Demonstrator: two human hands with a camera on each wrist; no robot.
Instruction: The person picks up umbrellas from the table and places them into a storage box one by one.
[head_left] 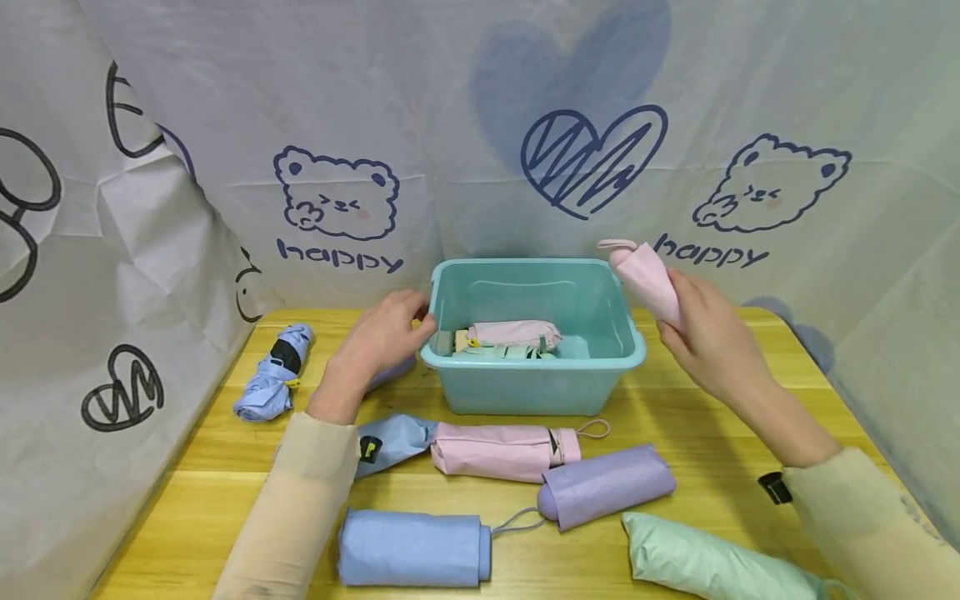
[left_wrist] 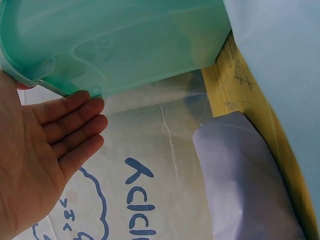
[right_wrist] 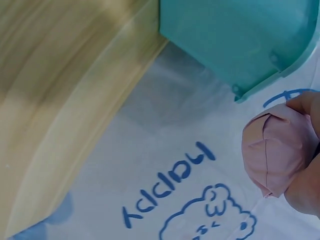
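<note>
My right hand (head_left: 716, 337) grips a folded pink umbrella (head_left: 647, 282) by its lower part, above and right of the teal bin (head_left: 536, 387). The umbrella's handle end with its loop points up and left. In the right wrist view, the fingers wrap around the pink umbrella (right_wrist: 274, 150). My left hand (head_left: 382, 337) is at the bin's left rim, and its fingers (left_wrist: 75, 120) lie straight along the outer wall in the left wrist view. Inside the bin lie another pink umbrella (head_left: 517, 333) and a pale green patterned one (head_left: 498, 352).
In front of the bin lie a blue umbrella (head_left: 397, 442), a pink one (head_left: 491, 452), a purple one (head_left: 611, 487), a larger blue one (head_left: 408, 548) and a mint green one (head_left: 712, 558). A strapped blue umbrella (head_left: 277, 375) is at far left. Behind hangs a printed cloth (head_left: 465, 100).
</note>
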